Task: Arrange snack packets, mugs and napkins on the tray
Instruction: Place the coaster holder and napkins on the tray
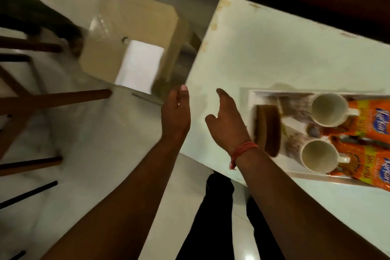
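Observation:
A white stack of napkins (140, 65) lies on a beige stool (118, 27) to the left of the table. My left hand (176, 112) is stretched toward it with fingers apart, a little short of the stack's near corner. My right hand (226, 122) hovers open over the table's left edge, holding nothing. On the right, a white tray (252, 95) carries two white mugs (329, 110) (318, 158), two orange snack packets (371, 122) (371, 167) and a round brown holder (268, 133). The view is blurred by motion.
The pale table (274, 48) fills the right half. Brown wooden chair legs (54, 99) and thin black rods (27, 194) stand at the left on the light floor. My dark-trousered legs (211, 217) are below the table's near edge.

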A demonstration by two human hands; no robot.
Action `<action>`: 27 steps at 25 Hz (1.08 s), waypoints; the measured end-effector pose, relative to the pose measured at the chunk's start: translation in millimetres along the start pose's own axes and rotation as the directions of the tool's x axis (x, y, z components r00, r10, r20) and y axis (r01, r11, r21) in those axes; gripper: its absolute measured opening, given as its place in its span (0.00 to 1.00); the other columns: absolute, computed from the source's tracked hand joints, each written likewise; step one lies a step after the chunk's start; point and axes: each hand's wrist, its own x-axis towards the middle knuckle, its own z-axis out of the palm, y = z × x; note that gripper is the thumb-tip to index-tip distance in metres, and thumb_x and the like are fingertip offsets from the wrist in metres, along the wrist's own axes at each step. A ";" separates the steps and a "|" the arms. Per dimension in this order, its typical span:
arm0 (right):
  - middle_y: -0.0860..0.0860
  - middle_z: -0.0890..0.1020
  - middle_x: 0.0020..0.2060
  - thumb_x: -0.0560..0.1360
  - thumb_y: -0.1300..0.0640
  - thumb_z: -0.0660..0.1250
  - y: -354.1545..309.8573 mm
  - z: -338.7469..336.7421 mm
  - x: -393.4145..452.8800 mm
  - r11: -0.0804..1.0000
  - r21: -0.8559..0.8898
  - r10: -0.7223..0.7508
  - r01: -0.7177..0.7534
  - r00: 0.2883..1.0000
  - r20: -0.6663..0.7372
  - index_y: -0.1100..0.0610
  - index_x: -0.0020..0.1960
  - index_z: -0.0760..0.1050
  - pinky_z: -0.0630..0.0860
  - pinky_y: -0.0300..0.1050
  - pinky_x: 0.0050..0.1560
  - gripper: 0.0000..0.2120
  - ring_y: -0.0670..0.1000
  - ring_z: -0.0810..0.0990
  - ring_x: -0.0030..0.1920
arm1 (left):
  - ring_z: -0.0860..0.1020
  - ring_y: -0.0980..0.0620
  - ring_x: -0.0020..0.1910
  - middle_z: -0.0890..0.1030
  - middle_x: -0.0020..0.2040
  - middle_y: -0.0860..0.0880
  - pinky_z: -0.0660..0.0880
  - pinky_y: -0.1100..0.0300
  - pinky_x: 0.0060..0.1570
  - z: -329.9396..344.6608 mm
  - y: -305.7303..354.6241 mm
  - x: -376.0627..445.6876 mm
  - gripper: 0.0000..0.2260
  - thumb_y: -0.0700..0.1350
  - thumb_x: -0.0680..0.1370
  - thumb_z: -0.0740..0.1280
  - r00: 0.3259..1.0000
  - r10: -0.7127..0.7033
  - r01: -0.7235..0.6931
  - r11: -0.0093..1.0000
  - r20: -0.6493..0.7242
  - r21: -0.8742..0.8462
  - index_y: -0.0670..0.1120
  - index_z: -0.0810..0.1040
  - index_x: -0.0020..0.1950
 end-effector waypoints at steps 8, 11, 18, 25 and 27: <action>0.51 0.77 0.57 0.78 0.58 0.63 -90.5 91.7 82.3 0.964 0.219 0.119 -0.151 0.981 0.156 0.57 0.70 0.68 0.72 0.42 0.52 0.21 0.52 0.76 0.55 | 0.73 0.40 0.65 0.72 0.67 0.41 0.72 0.46 0.67 -118.3 -52.1 147.3 0.22 0.51 0.79 0.66 0.981 0.063 0.042 0.853 -0.183 0.520 0.45 0.71 0.70; 0.52 0.80 0.55 0.76 0.59 0.65 -101.6 117.6 117.3 0.946 0.276 0.147 -0.170 0.984 0.103 0.59 0.67 0.70 0.73 0.38 0.41 0.20 0.53 0.80 0.53 | 0.73 0.39 0.66 0.71 0.68 0.40 0.71 0.47 0.64 -118.5 -49.4 172.3 0.27 0.56 0.77 0.68 0.996 0.014 0.044 0.756 -0.083 0.653 0.44 0.69 0.71; 0.54 0.79 0.59 0.77 0.53 0.68 -88.9 126.2 145.5 0.931 0.296 0.222 -0.214 0.975 0.007 0.58 0.66 0.69 0.81 0.48 0.53 0.20 0.55 0.80 0.54 | 0.78 0.43 0.61 0.79 0.63 0.43 0.74 0.56 0.56 -97.5 -36.7 169.8 0.21 0.47 0.77 0.69 0.996 -0.067 0.037 0.918 0.062 0.395 0.39 0.72 0.66; 0.50 0.80 0.53 0.77 0.54 0.66 -35.7 62.9 96.0 0.953 0.283 0.131 -0.107 0.989 -0.065 0.54 0.57 0.74 0.81 0.54 0.56 0.09 0.52 0.80 0.53 | 0.81 0.50 0.55 0.81 0.57 0.51 0.79 0.46 0.58 -67.8 -25.4 85.1 0.12 0.48 0.79 0.68 0.948 -0.230 0.265 0.953 0.221 -0.144 0.52 0.74 0.62; 0.49 0.82 0.47 0.75 0.56 0.66 -16.0 43.6 67.1 0.945 0.310 0.149 -0.108 0.982 -0.112 0.52 0.51 0.76 0.82 0.57 0.51 0.05 0.51 0.81 0.49 | 0.81 0.51 0.55 0.82 0.56 0.52 0.79 0.46 0.59 -51.8 -22.8 55.4 0.11 0.47 0.79 0.68 0.933 -0.246 0.300 0.935 0.262 -0.190 0.52 0.76 0.61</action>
